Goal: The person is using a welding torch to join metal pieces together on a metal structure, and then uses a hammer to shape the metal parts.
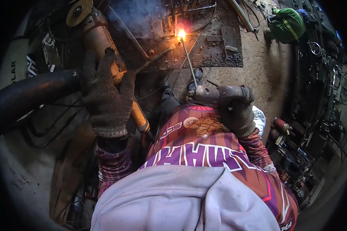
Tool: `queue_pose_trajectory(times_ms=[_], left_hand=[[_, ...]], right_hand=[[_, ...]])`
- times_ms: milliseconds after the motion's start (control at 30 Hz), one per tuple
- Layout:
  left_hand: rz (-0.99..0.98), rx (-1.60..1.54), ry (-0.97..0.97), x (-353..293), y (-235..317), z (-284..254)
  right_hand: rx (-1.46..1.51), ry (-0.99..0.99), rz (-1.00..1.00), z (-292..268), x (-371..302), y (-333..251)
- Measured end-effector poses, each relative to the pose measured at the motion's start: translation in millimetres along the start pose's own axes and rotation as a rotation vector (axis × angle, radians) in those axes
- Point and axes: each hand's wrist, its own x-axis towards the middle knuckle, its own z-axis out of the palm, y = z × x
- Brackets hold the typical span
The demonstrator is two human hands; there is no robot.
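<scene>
the right hand (239, 115) wraps round the electrode holder (207, 93) — apparently to keep clear of the rod (189, 63), its tip glaring over the metal plate (216, 57) — while the left hand (108, 94) lies spread against the grinder (96, 36).

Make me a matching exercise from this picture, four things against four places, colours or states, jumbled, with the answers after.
Column one:
1. Electrode holder
2. Welding rod
3. Angle grinder
4. Cloth

Column two:
A. Pale, along the lower edge
B. Gripped in the gloved right hand
C. Thin, glowing brightly at its far tip
D. Yellow-handled, upper left

Pairs: 1-B, 2-C, 3-D, 4-A.
</scene>
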Motion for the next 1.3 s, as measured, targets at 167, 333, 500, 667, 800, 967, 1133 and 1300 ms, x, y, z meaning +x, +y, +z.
queue_pose_trajectory(times_ms=[167, 333, 500, 667, 800, 967, 1133, 1300], left_hand=[[0.007, 0.043, -0.007, 0, -3, 1], [0.018, 0.082, -0.010, -2, -7, 4], [0.018, 0.084, -0.013, -3, -5, 3], [0.039, 0.095, -0.009, -3, -8, 4], [0.002, 0.081, -0.036, -3, -4, 2], [0.036, -0.070, -0.044, 2, 0, -3], [0.036, -0.019, -0.012, 4, -2, 0], [0.028, 0.008, 0.007, 2, -1, -4]], right_hand=[[-0.038, -0.027, 0.043, 2, -12, 4], [-0.068, -0.059, 0.039, 3, -11, 5], [0.164, -0.051, 0.154, 7, -10, 3], [0.056, -0.051, 0.097, 6, -8, 4], [-0.019, -0.022, 0.047, 5, -3, 3], [-0.463, 0.030, -0.167, 11, -6, 0], [-0.212, 0.008, -0.076, 9, -8, 3], [-0.318, -0.121, 0.038, 11, -34, 13]])
